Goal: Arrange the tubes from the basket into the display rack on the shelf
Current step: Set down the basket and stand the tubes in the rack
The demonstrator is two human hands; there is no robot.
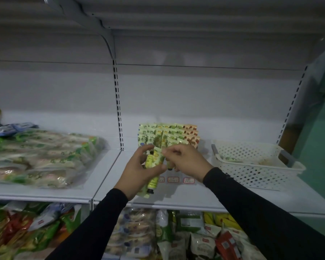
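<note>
Yellow-green tubes [154, 162], print unreadable, gripped by left hand [139, 171], pinched by right hand [184, 158].

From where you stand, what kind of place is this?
Probably a small shop, seen while stocking. White metal shelves hold packaged snacks, small price labels sit in front of a display rack of tubes, and the hands hold more tubes beside a white basket.
</note>
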